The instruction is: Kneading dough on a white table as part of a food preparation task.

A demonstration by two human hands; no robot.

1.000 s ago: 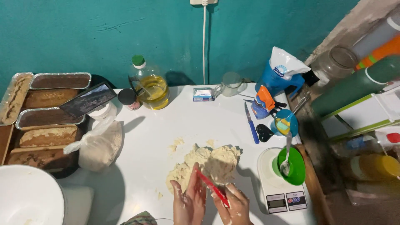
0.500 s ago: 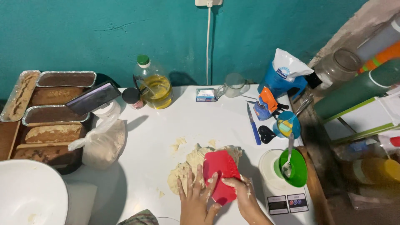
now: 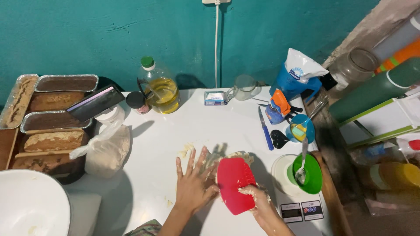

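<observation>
Head view: right hand (image 3: 256,199) grasps a red scraper (image 3: 235,184) covering dough (image 3: 238,156); left hand (image 3: 194,181) lies flat, released.

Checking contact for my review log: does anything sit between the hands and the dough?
Left hand lies flat directly on the dough, nothing between. Right hand holds a red scraper, which covers the dough beneath it.

Four foil loaf pans (image 3: 65,83) (stacked at left), one oil bottle (image 3: 159,87), one red scraper (image 3: 236,185).
</observation>
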